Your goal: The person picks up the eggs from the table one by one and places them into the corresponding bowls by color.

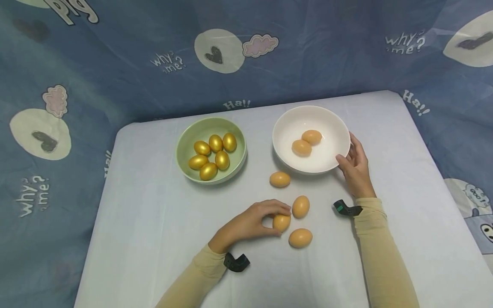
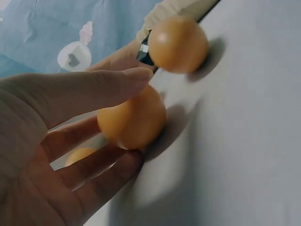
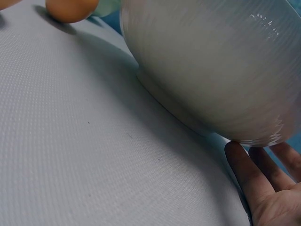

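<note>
My left hand [image 1: 274, 219] pinches an orange egg [image 1: 282, 223] lying on the white table; in the left wrist view my thumb [image 2: 113, 84] lies over this egg [image 2: 134, 117] and the fingers curl beneath it. Close by on the table lie three more orange eggs [image 1: 301, 206] [image 1: 300, 238] [image 1: 280, 179]. My right hand [image 1: 349, 154] rests against the right side of a white bowl [image 1: 286, 156] holding two orange eggs [image 1: 301, 147]. Seen from the right wrist, its straight fingers [image 3: 244, 169] touch the bowl's outer wall [image 3: 211, 61] under the rim.
A green bowl [image 1: 184, 143] with several golden eggs [image 1: 215, 143] stands left of the white bowl. The white table top [image 1: 154, 222] is ringed by a blue patterned cloth [image 1: 77, 64] that rises behind it.
</note>
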A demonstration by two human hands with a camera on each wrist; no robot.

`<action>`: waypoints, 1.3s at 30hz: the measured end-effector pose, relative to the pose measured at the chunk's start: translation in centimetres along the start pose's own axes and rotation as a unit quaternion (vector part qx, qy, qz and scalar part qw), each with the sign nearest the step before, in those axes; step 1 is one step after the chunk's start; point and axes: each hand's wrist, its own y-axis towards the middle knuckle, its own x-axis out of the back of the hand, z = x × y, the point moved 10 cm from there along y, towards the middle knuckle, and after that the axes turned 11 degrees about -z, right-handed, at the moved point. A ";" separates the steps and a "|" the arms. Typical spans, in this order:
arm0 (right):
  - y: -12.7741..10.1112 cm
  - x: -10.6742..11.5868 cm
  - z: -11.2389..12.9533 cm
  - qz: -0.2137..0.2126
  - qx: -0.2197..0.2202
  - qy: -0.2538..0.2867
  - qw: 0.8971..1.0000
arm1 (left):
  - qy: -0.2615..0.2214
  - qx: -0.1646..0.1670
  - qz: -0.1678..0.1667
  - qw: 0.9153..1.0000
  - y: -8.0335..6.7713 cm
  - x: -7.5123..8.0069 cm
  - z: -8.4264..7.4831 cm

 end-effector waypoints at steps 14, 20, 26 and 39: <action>-0.1 0.2 -0.1 -0.004 0.000 -0.008 1.000 | 0.002 0.001 -0.010 1.000 0.0 -0.4 -0.1; 0.0 0.2 -0.1 -0.003 0.003 -0.008 1.000 | -0.005 0.007 -0.010 1.000 0.1 -0.4 0.1; 0.0 0.2 -0.1 0.000 0.004 0.004 1.000 | -0.008 0.018 -0.009 1.000 0.1 -0.4 0.3; 0.1 0.1 0.1 -0.002 0.007 -0.017 1.000 | -0.014 0.034 -0.033 0.999 0.1 0.7 0.6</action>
